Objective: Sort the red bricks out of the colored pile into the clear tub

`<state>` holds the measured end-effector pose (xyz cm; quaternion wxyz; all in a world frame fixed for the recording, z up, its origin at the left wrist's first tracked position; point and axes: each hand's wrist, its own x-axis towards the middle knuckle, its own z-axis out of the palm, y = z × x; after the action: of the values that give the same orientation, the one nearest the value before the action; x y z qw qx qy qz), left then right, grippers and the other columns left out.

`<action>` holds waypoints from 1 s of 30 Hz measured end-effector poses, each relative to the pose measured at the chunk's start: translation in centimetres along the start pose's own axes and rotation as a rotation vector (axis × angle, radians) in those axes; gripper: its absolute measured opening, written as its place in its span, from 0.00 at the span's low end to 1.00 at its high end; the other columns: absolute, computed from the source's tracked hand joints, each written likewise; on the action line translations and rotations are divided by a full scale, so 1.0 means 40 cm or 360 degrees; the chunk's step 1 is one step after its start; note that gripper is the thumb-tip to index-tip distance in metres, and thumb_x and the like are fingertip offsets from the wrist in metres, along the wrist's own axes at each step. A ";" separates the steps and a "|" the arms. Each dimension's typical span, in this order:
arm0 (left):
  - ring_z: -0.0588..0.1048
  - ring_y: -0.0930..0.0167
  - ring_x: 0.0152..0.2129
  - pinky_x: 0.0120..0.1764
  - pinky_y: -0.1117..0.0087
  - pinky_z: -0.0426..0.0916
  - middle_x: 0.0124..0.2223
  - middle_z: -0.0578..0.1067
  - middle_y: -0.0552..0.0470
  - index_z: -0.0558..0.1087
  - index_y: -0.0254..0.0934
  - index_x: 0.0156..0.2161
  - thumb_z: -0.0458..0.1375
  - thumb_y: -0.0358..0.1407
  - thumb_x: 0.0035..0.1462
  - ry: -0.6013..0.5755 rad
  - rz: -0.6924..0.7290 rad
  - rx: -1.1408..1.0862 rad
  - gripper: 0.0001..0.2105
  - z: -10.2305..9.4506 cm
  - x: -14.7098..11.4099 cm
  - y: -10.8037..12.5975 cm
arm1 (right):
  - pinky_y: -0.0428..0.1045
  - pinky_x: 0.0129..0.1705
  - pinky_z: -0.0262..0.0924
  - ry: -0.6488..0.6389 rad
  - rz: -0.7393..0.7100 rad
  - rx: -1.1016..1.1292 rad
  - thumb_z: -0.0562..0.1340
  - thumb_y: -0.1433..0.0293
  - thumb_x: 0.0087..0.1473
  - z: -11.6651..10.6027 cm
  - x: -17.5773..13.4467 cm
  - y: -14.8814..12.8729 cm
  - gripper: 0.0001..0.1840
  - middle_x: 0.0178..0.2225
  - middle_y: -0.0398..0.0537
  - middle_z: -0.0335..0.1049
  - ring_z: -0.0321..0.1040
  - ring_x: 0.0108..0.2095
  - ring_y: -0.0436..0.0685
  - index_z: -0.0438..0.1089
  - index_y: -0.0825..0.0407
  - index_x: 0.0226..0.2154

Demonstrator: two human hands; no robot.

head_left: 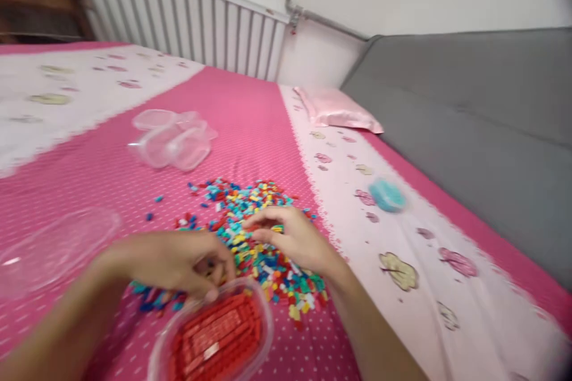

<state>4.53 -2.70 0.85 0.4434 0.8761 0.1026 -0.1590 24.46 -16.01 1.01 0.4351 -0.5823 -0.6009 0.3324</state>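
A heap of small toy building bricks (243, 238) in many colours lies on the bedspread. My right hand (290, 235) hovers at the heap, its thumb and forefinger apart with no piece seen between them. At the heap's near left, my left hand (179, 262) has its fingers curled inward; what they hold, if anything, is hidden. Its thumb is by the rim of a clear plastic container (268, 333). Inside, red bricks (218, 333) lie packed in rows, with one pale piece on top.
Several clear plastic tubs (174, 139) stand beyond the heap. A clear oval lid (62, 250) lies to the left. On the right are a blurred turquoise object (388, 195) and a pink pillow (337, 110). A grey headboard (469, 118) and a radiator (192, 17) edge the bed.
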 end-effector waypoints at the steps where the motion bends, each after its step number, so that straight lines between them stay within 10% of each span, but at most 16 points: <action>1: 0.72 0.74 0.15 0.16 0.79 0.66 0.25 0.78 0.55 0.77 0.39 0.41 0.60 0.37 0.54 -0.0230 -0.0068 -0.0212 0.09 -0.007 0.001 0.019 | 0.47 0.41 0.64 -0.0005 0.0015 -0.0033 0.66 0.74 0.55 0.009 -0.010 -0.015 0.06 0.35 0.41 0.78 0.73 0.37 0.52 0.77 0.48 0.36; 13: 0.77 0.69 0.23 0.22 0.72 0.72 0.27 0.75 0.56 0.72 0.36 0.37 0.69 0.39 0.45 -0.0525 -0.0040 -0.0661 0.15 -0.003 0.016 0.007 | 0.50 0.42 0.63 -0.0569 -0.0219 -0.0716 0.63 0.80 0.53 0.185 -0.150 -0.106 0.10 0.32 0.42 0.76 0.72 0.37 0.55 0.75 0.48 0.29; 30: 0.78 0.68 0.24 0.25 0.72 0.74 0.27 0.77 0.54 0.73 0.35 0.37 0.67 0.35 0.45 -0.0518 0.0012 -0.0588 0.12 0.007 0.026 0.005 | 0.50 0.34 0.62 -0.0647 -0.0349 -0.1086 0.69 0.80 0.47 0.224 -0.152 -0.064 0.10 0.27 0.39 0.75 0.73 0.30 0.55 0.73 0.49 0.26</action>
<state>5.50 -2.99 0.48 0.6075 0.7433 0.0539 -0.2749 14.90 -21.33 -1.09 0.1222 -0.5480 -0.8090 0.1740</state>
